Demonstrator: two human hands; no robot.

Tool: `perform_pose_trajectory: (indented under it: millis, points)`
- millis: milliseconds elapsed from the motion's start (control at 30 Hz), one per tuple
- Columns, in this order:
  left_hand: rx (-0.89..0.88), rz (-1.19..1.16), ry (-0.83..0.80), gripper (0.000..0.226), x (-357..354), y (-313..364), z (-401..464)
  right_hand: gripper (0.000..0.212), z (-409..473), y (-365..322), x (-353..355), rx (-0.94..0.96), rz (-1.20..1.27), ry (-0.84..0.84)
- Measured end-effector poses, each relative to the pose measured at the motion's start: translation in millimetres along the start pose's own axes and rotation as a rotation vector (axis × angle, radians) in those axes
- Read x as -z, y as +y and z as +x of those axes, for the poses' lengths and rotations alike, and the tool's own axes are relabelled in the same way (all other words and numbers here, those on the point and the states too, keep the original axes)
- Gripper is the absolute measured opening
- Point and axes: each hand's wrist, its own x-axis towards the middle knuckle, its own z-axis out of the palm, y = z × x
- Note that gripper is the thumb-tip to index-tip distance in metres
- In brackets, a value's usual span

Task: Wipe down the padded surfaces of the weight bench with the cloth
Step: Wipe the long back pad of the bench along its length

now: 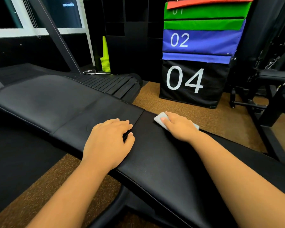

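The right hand [179, 127] lies flat on a grey cloth [160, 120], fingers extended and pressing it down onto the far edge of the near pad [155, 153] of the weight bench, just right of the seam [138, 119] where this pad meets the longer far-left pad [48, 99]. Only the cloth's far-left corner and a sliver at its right edge show; the rest is under the palm. The left hand [109, 140] rests open on the same pad, just left of the right hand, its fingertips reaching the seam and lightly arched, holding nothing; it looks to be steadying the person. To do this stroke well, I would keep the palm spread over the cloth so it does not bunch, and draw it in overlapping passes across the pad's width, taking care at the far edge, where the cloth already sits close to the drop toward the brown floor [204, 116] and could slip off. The seam likely gathers grime, so working a folded edge of the cloth into it seems worthwhile. The left hand should shift clear before the cloth comes its way. Well beyond, a stack of numbered plyo boxes [194, 79] stands on the floor, with stacked yellow-green cones [105, 61] to its left.
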Motion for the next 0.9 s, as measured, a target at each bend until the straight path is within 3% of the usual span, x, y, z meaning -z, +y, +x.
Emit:
perform_pose_trajectory:
  millis: [100,300,467,633,767,900]
  points:
    - [0.001,-0.007,-0.014,0.053,0,1,1,0.053,8,-23,-4,-0.043,-0.045,0.016]
    - [0.008,-0.008,-0.010,0.052,-1,1,0,0.057,-22,-35,-13,0.312,-0.014,-0.017]
    - [0.025,-0.001,-0.030,0.050,-1,1,0,0.053,-11,12,-2,0.117,0.048,-0.001]
    - [0.035,0.010,-0.027,0.051,0,2,1,0.060,18,-15,1,-0.104,-0.050,-0.022]
    - [0.026,0.007,-0.022,0.052,1,3,0,0.064,31,-49,-1,-0.033,-0.012,-0.035]
    - [0.009,0.006,-0.020,0.053,2,3,-1,0.059,24,-38,1,0.067,0.035,-0.036]
